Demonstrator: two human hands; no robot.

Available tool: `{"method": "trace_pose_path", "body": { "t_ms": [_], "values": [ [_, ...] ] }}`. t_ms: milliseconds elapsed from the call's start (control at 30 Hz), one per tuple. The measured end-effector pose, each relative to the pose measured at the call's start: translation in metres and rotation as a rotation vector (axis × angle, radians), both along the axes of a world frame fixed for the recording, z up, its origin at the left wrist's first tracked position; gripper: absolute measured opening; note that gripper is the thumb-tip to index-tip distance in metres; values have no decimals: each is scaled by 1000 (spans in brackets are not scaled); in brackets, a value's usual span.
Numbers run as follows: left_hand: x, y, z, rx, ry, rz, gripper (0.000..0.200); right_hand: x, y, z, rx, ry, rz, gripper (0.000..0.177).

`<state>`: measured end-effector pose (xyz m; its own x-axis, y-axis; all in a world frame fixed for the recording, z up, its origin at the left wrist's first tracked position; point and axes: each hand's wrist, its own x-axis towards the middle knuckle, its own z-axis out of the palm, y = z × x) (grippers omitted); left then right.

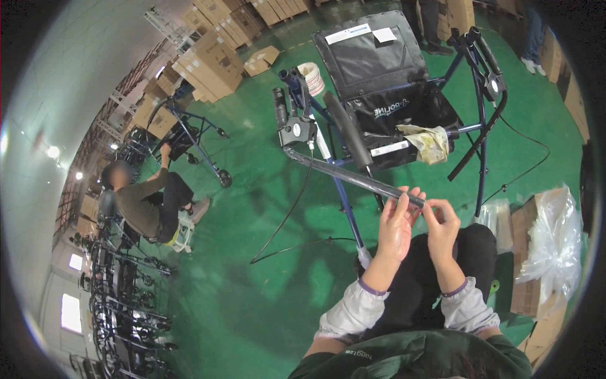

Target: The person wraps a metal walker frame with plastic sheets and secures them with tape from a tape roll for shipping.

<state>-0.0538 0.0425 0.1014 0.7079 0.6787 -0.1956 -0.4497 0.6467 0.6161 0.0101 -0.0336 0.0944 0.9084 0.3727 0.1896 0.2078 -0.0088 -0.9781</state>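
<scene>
A dark metal tube (360, 180) slants down from the black brake-lever housing (297, 131) of a blue-framed rollator. Its near end lies between my two hands. My left hand (398, 230) is wrapped round the tube close to that end. The fingers of my right hand (441, 226) are pinched together at the tip of the tube. Behind them stands the rollator with its black seat bag (391, 114), upright black panel (372, 57) and a stained cloth (429, 144) on the frame. A black cable (281, 235) hangs in a loop below the lever.
At the left a seated person (148, 202) reaches to another rollator (196, 142). Rows of frames (120, 297) stand behind. Cardboard boxes (211, 63) are at the back. A box with clear plastic bags (552, 246) is at my right. Two people's legs (533, 41) show at the top right.
</scene>
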Motion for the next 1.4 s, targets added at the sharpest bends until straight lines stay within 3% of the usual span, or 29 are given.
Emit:
{"method": "trace_pose_path", "body": {
  "t_ms": [200,300,400,500,600,700,800,900,1000,1100,1200,1300,1400],
  "values": [
    [3,-2,4,5,15,10,27,-14,-2,-9,59,-158,59,13],
    [2,-3,8,35,54,12,26,-18,3,-8,87,6,115,24],
    [-3,1,0,33,28,19,25,-13,4,3,152,212,239,12],
    [-15,8,-3,30,26,-17,29,-15,-6,9,117,281,394,18],
    [-34,17,-7,28,15,14,24,-7,-18,3,168,365,242,17],
    [-57,33,-27,90,100,76,22,44,-30,2,301,335,221,32],
    [-77,49,-46,145,281,185,29,95,-34,25,337,351,230,30],
    [-85,58,-52,279,474,442,49,124,-36,54,261,269,307,43],
    [-66,53,-25,631,587,813,32,137,-39,75,60,62,481,53],
    [-19,29,12,852,574,566,18,134,-38,89,-153,-221,613,53],
    [32,4,42,970,440,140,40,134,-34,99,-269,-388,735,53],
    [75,-8,52,939,297,-106,38,136,-37,106,-328,-407,788,51],
    [101,-17,48,672,273,-222,11,149,-46,107,-368,-508,717,49]
  ]
}}
